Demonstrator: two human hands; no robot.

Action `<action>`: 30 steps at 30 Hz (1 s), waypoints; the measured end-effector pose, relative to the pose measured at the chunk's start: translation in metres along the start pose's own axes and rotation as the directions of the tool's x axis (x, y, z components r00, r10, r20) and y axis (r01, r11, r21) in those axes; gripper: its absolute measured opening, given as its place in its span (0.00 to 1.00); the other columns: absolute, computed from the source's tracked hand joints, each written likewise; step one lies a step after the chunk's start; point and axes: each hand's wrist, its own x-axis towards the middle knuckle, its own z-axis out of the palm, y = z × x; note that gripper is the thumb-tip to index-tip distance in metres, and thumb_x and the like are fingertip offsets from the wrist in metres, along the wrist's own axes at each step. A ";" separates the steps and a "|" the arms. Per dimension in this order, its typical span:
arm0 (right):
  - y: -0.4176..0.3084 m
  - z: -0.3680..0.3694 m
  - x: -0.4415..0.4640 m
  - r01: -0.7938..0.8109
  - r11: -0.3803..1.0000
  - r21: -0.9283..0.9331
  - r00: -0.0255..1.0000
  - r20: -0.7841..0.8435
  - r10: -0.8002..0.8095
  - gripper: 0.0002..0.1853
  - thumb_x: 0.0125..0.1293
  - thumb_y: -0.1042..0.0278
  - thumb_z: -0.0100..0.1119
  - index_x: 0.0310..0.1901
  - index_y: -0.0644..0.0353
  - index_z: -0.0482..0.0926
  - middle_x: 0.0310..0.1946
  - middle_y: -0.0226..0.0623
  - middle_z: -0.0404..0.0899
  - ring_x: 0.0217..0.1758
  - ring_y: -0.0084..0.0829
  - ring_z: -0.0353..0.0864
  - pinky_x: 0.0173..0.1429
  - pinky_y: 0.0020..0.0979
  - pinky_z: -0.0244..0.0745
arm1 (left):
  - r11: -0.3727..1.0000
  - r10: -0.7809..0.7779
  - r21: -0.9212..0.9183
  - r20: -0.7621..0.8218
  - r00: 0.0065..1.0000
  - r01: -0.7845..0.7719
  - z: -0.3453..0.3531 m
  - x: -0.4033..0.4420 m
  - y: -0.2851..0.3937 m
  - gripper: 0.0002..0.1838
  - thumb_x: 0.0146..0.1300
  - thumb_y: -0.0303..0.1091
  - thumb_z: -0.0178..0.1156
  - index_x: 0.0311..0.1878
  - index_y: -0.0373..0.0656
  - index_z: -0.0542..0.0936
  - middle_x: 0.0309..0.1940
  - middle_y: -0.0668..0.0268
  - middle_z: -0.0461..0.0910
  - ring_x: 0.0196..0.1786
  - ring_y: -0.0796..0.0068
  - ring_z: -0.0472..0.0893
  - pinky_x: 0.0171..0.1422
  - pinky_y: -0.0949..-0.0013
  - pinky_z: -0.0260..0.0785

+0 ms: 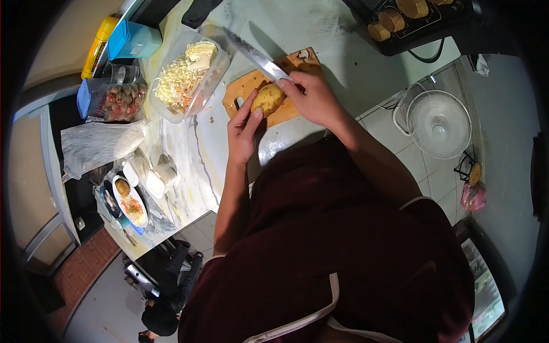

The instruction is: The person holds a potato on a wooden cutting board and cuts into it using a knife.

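My left hand (245, 130) holds a yellow-brown potato (268, 101) between thumb and fingers, above a wooden cutting board (282, 118). In my right hand (311, 98) is a knife (254, 55), its long blade pointing up and to the left, away from me. The fingers of the right hand are wrapped round the handle, which they hide, close to the potato's right end. Whether the blade touches the potato cannot be made out. A small pale scrap lies at the board's far right corner.
Left of the board stands a clear container (209, 94) of shredded vegetables. Farther left are a blue-lidded box (134, 40), a jar (117, 100), a plastic bag (94, 143) and an oval plate (139, 219). A black appliance (394, 43) is at upper right, a white strainer (439, 124) at right.
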 end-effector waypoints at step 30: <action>0.000 0.004 -0.004 0.029 0.998 0.051 0.999 -0.039 -0.027 0.17 0.71 0.57 0.57 0.33 0.65 0.78 0.18 0.29 0.68 0.23 0.19 0.62 0.28 0.28 0.61 | 0.998 -0.007 -0.067 0.040 0.999 0.009 -0.003 0.001 0.004 0.26 0.71 0.30 0.56 0.71 0.35 0.67 0.65 0.61 0.72 0.63 0.76 0.71 0.69 0.73 0.58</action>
